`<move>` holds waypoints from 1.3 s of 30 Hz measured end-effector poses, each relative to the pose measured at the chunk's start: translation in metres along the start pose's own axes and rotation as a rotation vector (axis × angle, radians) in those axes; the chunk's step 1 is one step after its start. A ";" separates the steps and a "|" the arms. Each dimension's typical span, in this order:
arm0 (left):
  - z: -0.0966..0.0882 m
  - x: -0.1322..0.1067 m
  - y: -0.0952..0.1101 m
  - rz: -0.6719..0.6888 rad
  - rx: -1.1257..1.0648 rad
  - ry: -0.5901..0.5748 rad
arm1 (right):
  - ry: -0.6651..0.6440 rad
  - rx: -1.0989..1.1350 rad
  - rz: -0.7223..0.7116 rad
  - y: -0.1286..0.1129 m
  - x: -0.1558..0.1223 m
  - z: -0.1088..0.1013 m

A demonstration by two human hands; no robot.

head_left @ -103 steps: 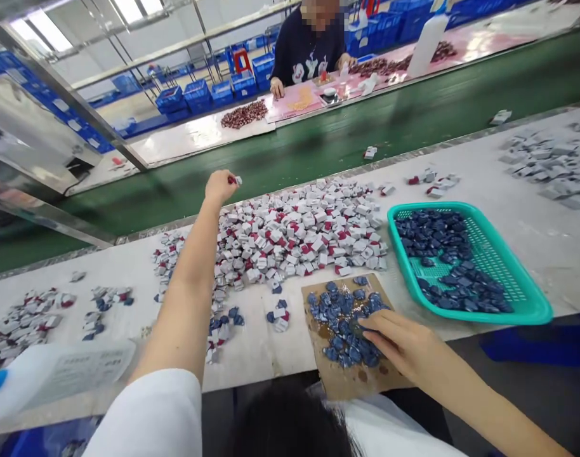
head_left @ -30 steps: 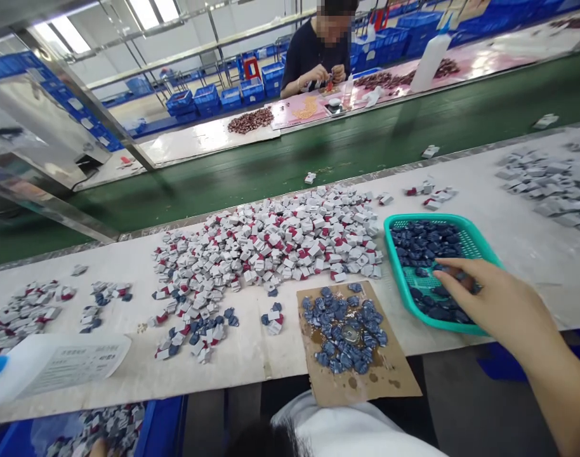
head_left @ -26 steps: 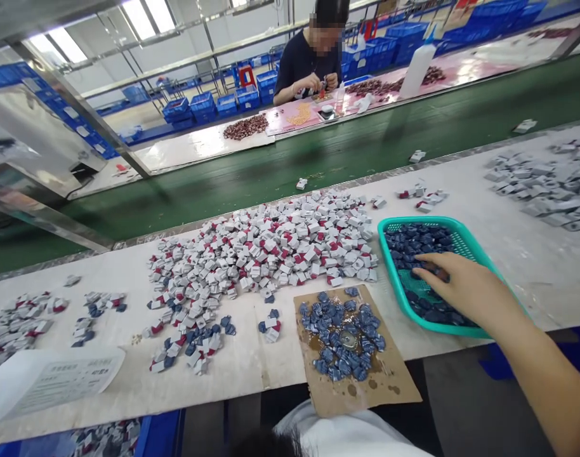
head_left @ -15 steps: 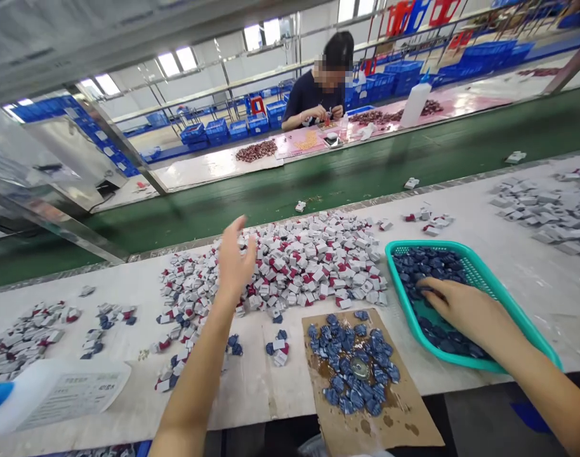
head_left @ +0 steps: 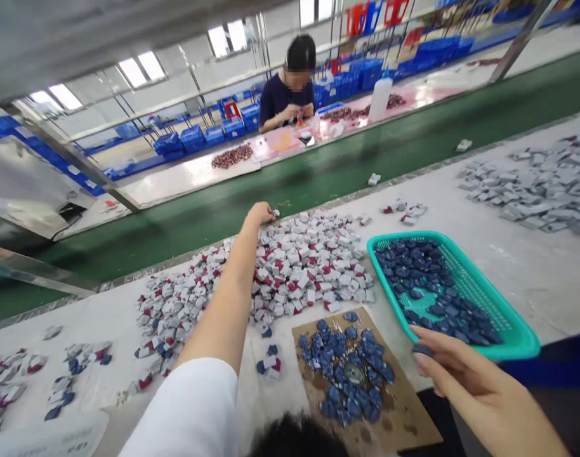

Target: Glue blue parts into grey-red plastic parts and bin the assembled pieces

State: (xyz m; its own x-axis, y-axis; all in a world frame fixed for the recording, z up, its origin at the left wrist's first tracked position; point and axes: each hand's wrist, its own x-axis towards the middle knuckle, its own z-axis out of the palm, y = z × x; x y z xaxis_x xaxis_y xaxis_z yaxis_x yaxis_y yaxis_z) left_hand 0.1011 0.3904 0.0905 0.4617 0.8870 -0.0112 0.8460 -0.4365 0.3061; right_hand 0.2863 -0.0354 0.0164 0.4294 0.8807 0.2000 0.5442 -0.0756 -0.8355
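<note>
My left hand (head_left: 260, 214) stretches over the big pile of small white-and-red parts (head_left: 299, 270) to its far edge, fingers closed on a small part I cannot make out. My right hand (head_left: 454, 371) hovers near the front corner of the teal basket (head_left: 518, 333), pinching a small dark blue piece (head_left: 422, 349) between thumb and fingers. The basket holds many dark blue pieces (head_left: 428, 282). More blue pieces (head_left: 344, 371) lie heaped on a brown cardboard sheet (head_left: 408, 425) in front of me.
A green conveyor belt (head_left: 318, 178) runs behind the white worktable (head_left: 532, 279). Grey parts (head_left: 532, 184) lie at the right, mixed parts (head_left: 75, 368) at the left. Across the belt a person (head_left: 290, 95) works at a pink-topped table, with a white bottle (head_left: 380, 98) nearby.
My left hand has reached farther, to the pile's far edge, and closed. My right hand has come out of the basket toward me with a blue piece. The view has tilted.
</note>
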 end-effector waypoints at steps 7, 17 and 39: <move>-0.016 -0.011 -0.015 -0.092 -0.015 0.035 | -0.355 -0.023 -0.224 -0.036 0.001 0.034; -0.041 -0.199 -0.018 -0.114 -0.716 0.383 | -0.587 -0.083 -0.411 -0.010 0.002 0.042; 0.068 -0.350 0.098 -0.595 -1.948 0.006 | -0.354 0.162 -0.249 -0.096 0.012 0.035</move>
State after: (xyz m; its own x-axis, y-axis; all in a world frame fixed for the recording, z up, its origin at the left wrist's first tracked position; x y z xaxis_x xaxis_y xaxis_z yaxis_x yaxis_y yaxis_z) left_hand 0.0408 0.0273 0.0592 0.2877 0.8321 -0.4741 -0.4899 0.5533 0.6737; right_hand 0.2145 -0.0012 0.0810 0.0120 0.9704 0.2412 0.4677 0.2077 -0.8591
